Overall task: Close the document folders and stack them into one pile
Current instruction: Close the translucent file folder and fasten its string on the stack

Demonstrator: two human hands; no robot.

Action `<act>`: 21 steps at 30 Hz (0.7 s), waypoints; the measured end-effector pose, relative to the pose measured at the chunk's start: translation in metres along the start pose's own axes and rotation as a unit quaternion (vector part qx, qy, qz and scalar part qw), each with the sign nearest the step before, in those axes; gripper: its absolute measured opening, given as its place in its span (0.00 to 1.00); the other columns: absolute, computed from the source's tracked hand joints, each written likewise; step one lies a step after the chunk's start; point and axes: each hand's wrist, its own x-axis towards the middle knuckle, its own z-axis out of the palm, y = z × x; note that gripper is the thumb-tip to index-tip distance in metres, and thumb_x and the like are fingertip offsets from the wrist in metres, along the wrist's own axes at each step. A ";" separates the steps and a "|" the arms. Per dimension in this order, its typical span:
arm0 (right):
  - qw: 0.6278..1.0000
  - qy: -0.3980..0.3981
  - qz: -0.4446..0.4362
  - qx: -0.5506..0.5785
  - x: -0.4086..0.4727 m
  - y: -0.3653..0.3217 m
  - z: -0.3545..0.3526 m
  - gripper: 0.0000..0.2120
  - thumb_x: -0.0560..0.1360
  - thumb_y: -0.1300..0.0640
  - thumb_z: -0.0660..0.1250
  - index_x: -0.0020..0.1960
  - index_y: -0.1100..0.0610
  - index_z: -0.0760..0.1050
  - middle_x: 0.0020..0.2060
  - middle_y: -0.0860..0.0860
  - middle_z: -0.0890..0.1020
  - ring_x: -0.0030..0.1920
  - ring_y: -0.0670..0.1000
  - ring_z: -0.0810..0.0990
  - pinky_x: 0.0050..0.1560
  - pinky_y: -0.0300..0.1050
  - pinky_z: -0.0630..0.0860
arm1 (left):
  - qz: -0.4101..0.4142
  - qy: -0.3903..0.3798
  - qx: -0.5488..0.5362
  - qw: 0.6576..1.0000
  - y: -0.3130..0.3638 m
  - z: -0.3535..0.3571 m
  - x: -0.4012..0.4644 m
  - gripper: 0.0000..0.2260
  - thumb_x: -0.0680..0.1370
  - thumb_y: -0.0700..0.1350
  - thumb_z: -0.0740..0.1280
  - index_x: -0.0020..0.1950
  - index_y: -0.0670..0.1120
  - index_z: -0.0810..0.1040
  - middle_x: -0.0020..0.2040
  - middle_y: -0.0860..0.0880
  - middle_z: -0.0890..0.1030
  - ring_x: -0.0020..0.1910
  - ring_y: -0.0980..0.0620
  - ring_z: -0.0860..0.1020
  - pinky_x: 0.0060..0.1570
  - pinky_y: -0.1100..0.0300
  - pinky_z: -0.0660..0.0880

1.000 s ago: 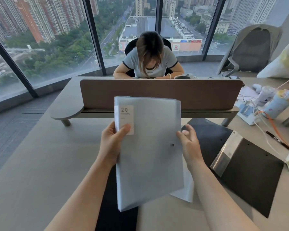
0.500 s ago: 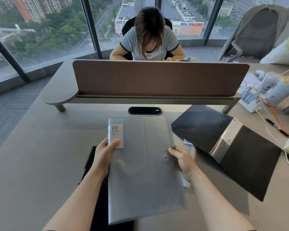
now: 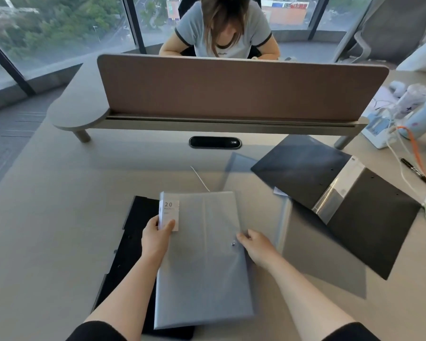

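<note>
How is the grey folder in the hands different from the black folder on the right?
The grey folder is closed; the black folder lies wide open.
The grey folder is pale and see-through-looking; the black folder is dark with a shiny strip down its middle.
The left hand and right hand hold the grey folder; nothing touches the black folder.
The grey folder sits over another black cover; the black folder rests on the desk.
Both are flat document folders.

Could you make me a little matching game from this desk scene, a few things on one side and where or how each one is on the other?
Things:
1. grey folder
2. open black folder
3. closed black folder
4. pen

States:
A. lying spread open at the right
B. partly under the grey one
C. held by both hands
D. near the orange cable, far right

Pairs: 1-C, 2-A, 3-B, 4-D
</note>
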 end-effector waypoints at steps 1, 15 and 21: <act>1.000 0.003 0.007 -0.023 0.000 0.001 0.001 0.17 0.80 0.47 0.61 0.35 0.52 0.68 0.33 0.44 0.74 0.38 0.50 0.74 0.38 0.44 0.68 | 0.000 0.004 0.013 1.000 -0.003 0.001 -0.001 0.17 0.80 0.44 0.68 0.69 0.45 0.76 0.56 0.47 0.82 0.56 0.45 0.81 0.54 0.51 0.77; 0.966 0.044 0.030 -0.252 0.010 0.007 0.014 0.24 0.78 0.39 0.57 0.52 0.59 0.78 0.53 0.58 0.82 0.56 0.60 0.79 0.48 0.48 0.72 | 0.074 0.063 0.324 0.941 -0.020 0.020 -0.010 0.27 0.76 0.44 0.68 0.75 0.47 0.69 0.71 0.44 0.69 0.67 0.40 0.69 0.61 0.47 0.72; 0.935 0.002 0.058 -0.350 0.006 -0.004 0.005 0.17 0.76 0.45 0.61 0.54 0.56 0.79 0.52 0.53 0.83 0.54 0.57 0.81 0.45 0.45 0.71 | 0.246 -0.161 0.473 0.830 -0.022 0.049 -0.035 0.29 0.78 0.51 0.69 0.78 0.53 0.68 0.83 0.49 0.59 0.83 0.44 0.55 0.79 0.50 0.53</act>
